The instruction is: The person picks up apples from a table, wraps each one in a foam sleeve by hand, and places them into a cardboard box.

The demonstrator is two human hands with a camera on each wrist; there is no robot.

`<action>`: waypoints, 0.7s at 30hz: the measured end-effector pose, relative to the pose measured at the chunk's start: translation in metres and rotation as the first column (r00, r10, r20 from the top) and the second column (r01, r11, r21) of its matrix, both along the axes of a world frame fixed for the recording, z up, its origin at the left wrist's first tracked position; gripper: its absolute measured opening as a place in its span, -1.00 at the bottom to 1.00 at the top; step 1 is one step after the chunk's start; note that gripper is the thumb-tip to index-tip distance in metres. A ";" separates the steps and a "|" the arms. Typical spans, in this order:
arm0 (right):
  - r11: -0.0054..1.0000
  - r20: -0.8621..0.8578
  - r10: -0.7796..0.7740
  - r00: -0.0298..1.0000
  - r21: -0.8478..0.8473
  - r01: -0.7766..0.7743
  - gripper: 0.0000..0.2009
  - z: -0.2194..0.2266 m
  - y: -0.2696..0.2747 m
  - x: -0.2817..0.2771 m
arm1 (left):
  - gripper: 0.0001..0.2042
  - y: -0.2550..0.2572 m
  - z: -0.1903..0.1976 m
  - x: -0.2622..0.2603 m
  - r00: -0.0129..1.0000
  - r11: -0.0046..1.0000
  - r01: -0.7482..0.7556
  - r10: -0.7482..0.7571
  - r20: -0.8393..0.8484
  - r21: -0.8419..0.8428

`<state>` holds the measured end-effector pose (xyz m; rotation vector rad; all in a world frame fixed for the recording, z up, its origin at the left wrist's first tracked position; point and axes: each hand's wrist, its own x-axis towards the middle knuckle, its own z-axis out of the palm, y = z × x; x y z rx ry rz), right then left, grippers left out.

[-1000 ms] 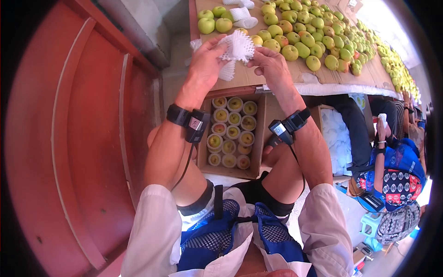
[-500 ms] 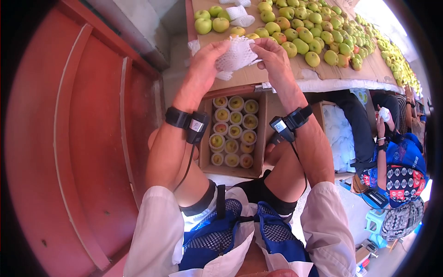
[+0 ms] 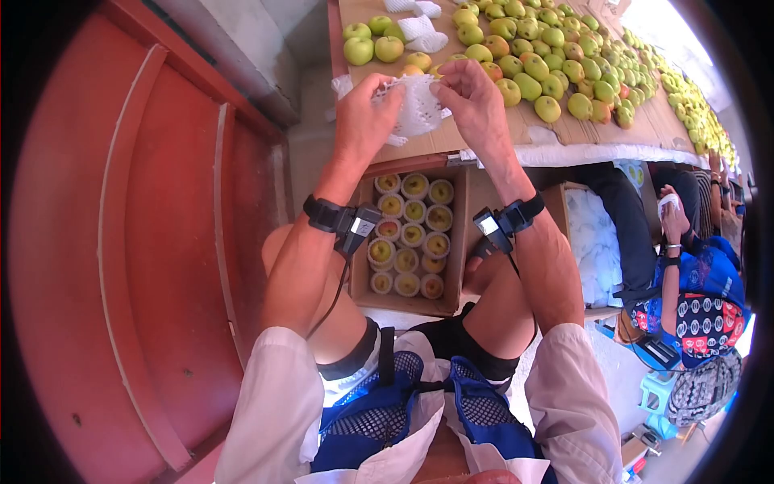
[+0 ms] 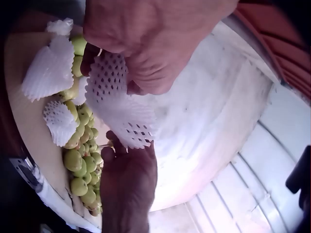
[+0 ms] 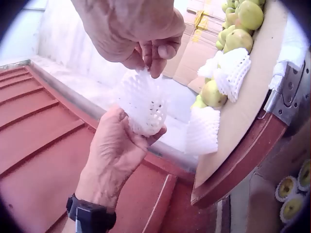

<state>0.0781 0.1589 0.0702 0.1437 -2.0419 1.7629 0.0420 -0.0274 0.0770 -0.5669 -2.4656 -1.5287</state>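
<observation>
Over the near end of the table, both hands hold a white foam net sleeve (image 3: 418, 109) between them. My left hand (image 3: 367, 117) grips its left side with curled fingers, and the thumb lies along the mesh. On the other side, my right hand (image 3: 476, 113) pinches the edge between thumb and fingers. The net (image 4: 109, 87) looks stretched and see-through in the left wrist view. More foam sleeves (image 5: 203, 131) lie on the table's cardboard beside a few green apples (image 3: 373, 40).
A large pile of yellow-green apples (image 3: 556, 64) covers the table farther right. Below the table edge, an open carton (image 3: 448, 302) holds rows of sleeved apples. Beside it stands a box of white foam sleeves (image 3: 592, 242). Another person (image 3: 693, 282) sits at right; a red panel (image 3: 64, 242) stands left.
The bunched foam sleeve has been pulled out wider between the hands. My left wrist has turned and shifted slightly right, and the right fingers have lifted a little at the sleeve's edge.
</observation>
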 end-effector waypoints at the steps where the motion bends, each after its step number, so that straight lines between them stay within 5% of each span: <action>1: 0.999 -0.008 -0.011 1.000 0.040 0.012 -0.77 0.001 -0.001 0.000 | -0.72 -0.001 -0.002 -0.004 0.995 0.997 0.017 -0.024 0.096 0.073; 4: 0.996 -0.027 -0.030 0.999 0.088 0.032 -0.75 -0.002 -0.001 -0.002 | -0.74 -0.006 -0.010 -0.013 0.923 0.921 0.044 -0.186 0.336 0.388; 6: 0.996 -0.029 -0.028 0.999 0.081 0.031 -0.74 -0.011 0.002 -0.006 | -0.74 -0.009 -0.011 -0.014 0.832 0.729 0.022 -0.392 0.392 0.684; 9: 0.993 -0.016 -0.047 0.999 0.111 0.049 -0.73 -0.011 0.004 -0.006 | -0.73 -0.010 -0.009 -0.018 0.722 0.555 -0.078 -0.541 0.431 0.828; 13: 0.991 0.084 -0.068 0.994 0.117 0.058 -0.74 0.007 -0.001 0.006 | -0.76 -0.012 -0.009 -0.020 0.768 0.582 -0.031 -0.507 0.392 0.812; 21: 0.946 0.272 0.158 0.949 -0.318 -0.066 -0.49 0.016 0.010 0.014 | -0.83 -0.003 -0.014 -0.016 0.900 0.753 0.053 -0.321 0.296 0.656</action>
